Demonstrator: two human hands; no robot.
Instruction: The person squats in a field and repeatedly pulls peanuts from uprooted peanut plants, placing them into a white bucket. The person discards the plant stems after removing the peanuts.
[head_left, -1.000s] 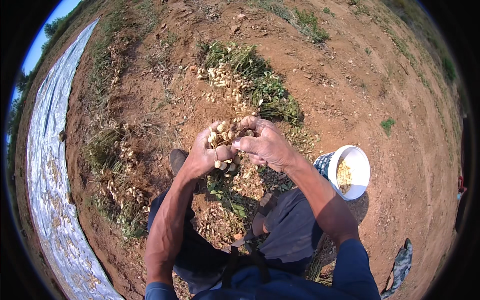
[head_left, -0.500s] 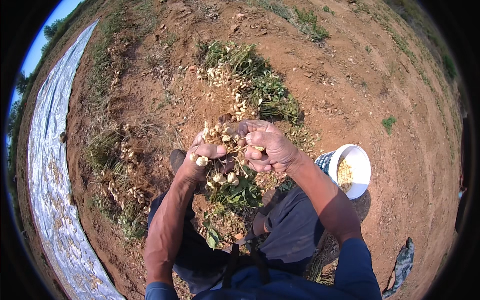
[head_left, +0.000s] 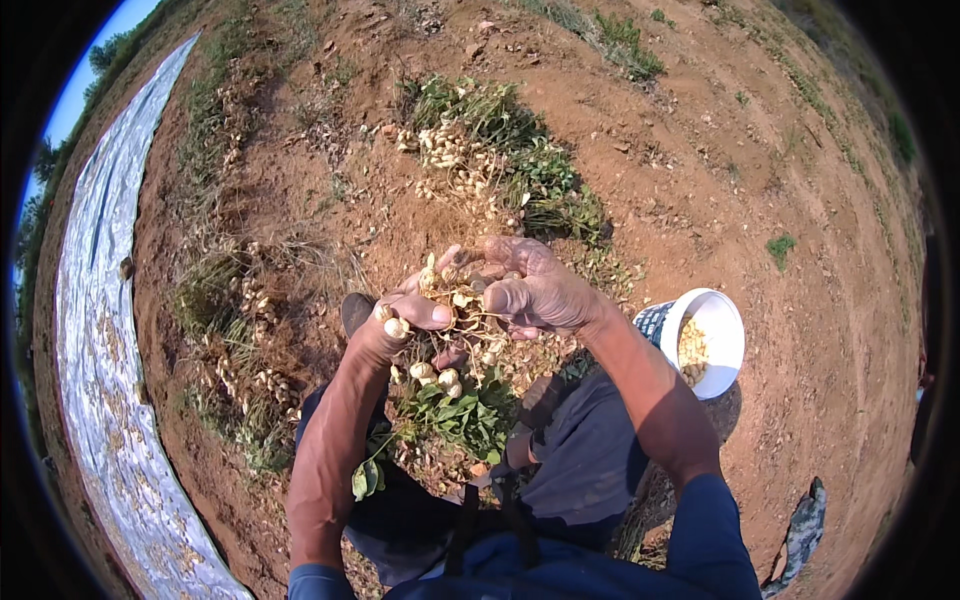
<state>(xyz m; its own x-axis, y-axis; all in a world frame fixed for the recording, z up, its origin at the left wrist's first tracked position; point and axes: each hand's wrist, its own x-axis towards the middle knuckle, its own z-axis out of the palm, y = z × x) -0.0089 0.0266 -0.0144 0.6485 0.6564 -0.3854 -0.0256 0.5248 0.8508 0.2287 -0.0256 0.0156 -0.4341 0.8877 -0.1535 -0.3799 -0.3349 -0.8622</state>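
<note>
In front of me my left hand (head_left: 408, 318) is closed round the roots and stems of a peanut plant (head_left: 466, 415), thumb pressed across them. Pale pods dangle around that hand, and the green leaves hang below, between my legs. My right hand (head_left: 545, 288) is at the same cluster from the right, its fingers curled about the pods and thin roots. The fingertips partly hide what they grip. Nearby on my right stands a white bucket (head_left: 727, 345) with a blue patterned outside, holding loose peanut pods (head_left: 692, 350).
A heap of pulled peanut plants (head_left: 540, 170) lies ahead on reddish soil. Another row of plants (head_left: 250, 340) runs along my left. Farther left stretches a long silvery sheet (head_left: 110, 330) with scattered pods. A patterned cloth-like item (head_left: 800, 535) lies at lower right.
My right hand has loosened from its tight pinch and its fingers have shifted over the pods. The plant's leaves have swung, with one sprig now farther left.
</note>
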